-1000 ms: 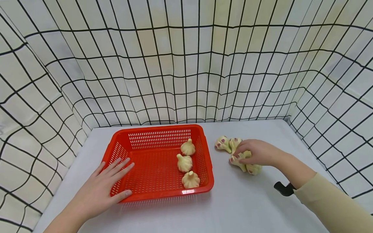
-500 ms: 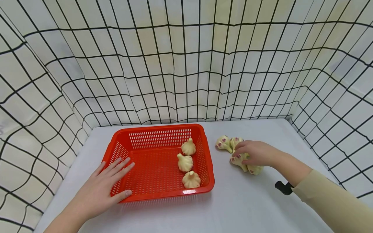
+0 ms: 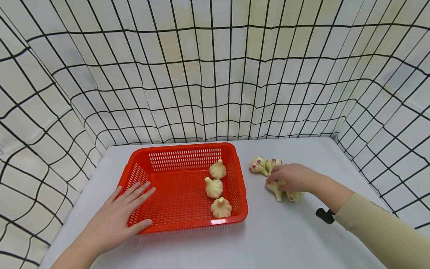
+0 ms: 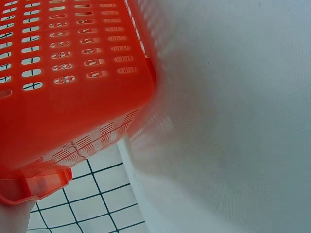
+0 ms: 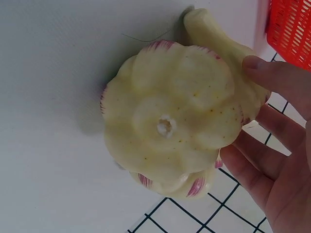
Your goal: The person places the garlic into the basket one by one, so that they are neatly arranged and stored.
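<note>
My left hand (image 3: 115, 220) lies spread on the left front corner of a red plastic basket (image 3: 174, 226), its fingers straight over the rim. Inside, along the basket's right side, sit three garlic bulbs (image 3: 214, 188). To the right of the basket my right hand (image 3: 297, 177) holds a purple-streaked garlic bulb (image 3: 275, 189) between thumb and fingers. The right wrist view shows the thumb on that bulb's side, partly hidden behind a nearer garlic bulb (image 5: 170, 107). Two more bulbs, a left one (image 3: 258, 164) and a right one (image 3: 273, 163), lie just beyond the hand.
A white-covered table (image 3: 268, 239) bears everything. Black netting (image 3: 215, 89) over white cloth rises at the back and both sides. A dark strap piece (image 3: 325, 215) sticks out at my right sleeve (image 3: 366, 228). The left wrist view shows the basket's slotted outer wall (image 4: 73, 92).
The garlic bulb under my right hand has turned, so its stem now points more toward me. The right hand has shifted slightly. My left hand and the basket stay nearly still.
</note>
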`<state>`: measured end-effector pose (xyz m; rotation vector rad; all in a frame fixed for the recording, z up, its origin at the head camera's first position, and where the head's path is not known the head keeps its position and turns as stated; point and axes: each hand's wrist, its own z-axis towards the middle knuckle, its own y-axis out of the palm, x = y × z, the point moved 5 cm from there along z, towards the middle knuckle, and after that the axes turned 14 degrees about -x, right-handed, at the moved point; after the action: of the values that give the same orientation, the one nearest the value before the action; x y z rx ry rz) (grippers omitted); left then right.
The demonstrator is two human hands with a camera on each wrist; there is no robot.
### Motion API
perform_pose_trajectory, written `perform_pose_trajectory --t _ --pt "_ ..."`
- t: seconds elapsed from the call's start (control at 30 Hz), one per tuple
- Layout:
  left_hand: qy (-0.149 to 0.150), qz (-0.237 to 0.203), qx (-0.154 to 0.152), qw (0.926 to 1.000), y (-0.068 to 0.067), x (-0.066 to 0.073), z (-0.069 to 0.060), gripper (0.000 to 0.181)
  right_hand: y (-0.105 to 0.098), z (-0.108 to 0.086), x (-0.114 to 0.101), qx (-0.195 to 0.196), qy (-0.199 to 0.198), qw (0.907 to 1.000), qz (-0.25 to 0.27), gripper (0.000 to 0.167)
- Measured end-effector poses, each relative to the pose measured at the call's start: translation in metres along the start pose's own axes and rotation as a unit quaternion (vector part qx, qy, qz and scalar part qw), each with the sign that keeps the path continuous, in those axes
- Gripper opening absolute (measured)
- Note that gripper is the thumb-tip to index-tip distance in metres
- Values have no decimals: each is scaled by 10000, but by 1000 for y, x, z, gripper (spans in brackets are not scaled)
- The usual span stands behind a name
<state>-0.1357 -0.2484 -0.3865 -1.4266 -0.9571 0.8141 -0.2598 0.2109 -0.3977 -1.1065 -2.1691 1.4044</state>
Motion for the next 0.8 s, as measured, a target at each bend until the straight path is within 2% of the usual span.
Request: perform_pose_trajectory --t 0.43,0.67,0.8 --pt "89 56 166 9998 -2 1 -1 80 6 5 0 -103 251 9995 -175 40" --pt "87 51 159 9998 -1 1 -1 80 7 6 -6 -54 54 9997 -243 44" --pt "111 74 198 9997 -1 1 -2 80 6 4 -9 93 -48 9999 10 45"
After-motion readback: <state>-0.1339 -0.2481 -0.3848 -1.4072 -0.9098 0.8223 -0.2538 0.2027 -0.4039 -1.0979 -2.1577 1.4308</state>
